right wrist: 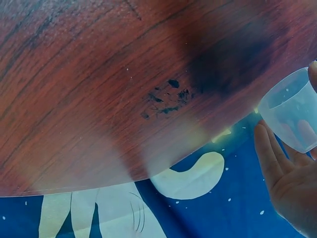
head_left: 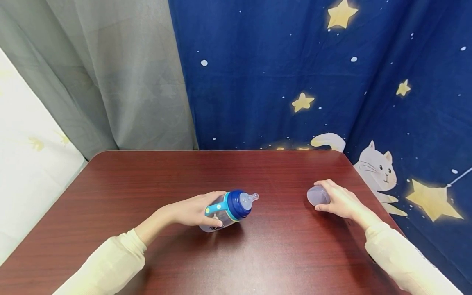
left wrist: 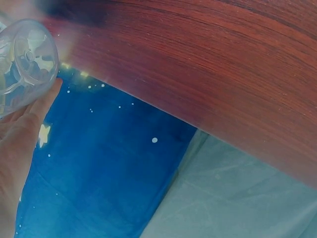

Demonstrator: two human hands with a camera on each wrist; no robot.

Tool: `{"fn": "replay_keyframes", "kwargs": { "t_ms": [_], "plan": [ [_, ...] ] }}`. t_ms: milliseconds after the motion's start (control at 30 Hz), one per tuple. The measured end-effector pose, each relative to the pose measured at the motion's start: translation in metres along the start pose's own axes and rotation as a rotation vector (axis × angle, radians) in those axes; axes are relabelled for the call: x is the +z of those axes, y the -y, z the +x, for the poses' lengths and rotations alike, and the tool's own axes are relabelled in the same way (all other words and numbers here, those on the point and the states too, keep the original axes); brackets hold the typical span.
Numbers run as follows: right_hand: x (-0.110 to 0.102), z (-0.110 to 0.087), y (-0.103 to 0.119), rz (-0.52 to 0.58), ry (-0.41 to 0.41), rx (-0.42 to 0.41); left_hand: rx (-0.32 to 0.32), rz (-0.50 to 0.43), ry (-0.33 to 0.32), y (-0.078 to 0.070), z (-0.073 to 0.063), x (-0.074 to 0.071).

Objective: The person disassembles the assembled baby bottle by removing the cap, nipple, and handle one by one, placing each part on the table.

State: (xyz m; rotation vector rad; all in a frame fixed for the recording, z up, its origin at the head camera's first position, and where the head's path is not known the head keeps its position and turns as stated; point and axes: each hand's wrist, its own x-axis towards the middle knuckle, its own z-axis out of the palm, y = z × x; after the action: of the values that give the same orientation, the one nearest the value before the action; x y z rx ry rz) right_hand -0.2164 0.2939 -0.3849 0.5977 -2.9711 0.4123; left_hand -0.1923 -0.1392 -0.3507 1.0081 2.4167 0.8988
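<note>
My left hand grips a baby bottle round its clear body. The bottle has a dark blue collar, a light blue handle and a clear teat, and it tilts to the right above the table. In the left wrist view the base of the baby bottle shows beside the hand. Over at the right, my right hand holds a translucent bottle cap between thumb and fingers. The right wrist view shows this cap as a hollow cup with its open rim facing the table.
The reddish-brown table has a rounded far edge. Behind it hang a grey curtain and a dark blue curtain with stars and a white cat. A patch of dark marks lies on the table surface in the right wrist view.
</note>
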Motion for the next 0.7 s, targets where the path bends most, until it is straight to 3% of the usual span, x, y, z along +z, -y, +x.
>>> {"fn": "replay_keyframes", "kwargs": {
  "t_ms": [700],
  "plan": [
    [0.0072,-0.0041,-0.005,-0.003,0.021,0.022,-0.008,-0.009,0.0,-0.0015,0.0002,0.0004]
  ]
}}
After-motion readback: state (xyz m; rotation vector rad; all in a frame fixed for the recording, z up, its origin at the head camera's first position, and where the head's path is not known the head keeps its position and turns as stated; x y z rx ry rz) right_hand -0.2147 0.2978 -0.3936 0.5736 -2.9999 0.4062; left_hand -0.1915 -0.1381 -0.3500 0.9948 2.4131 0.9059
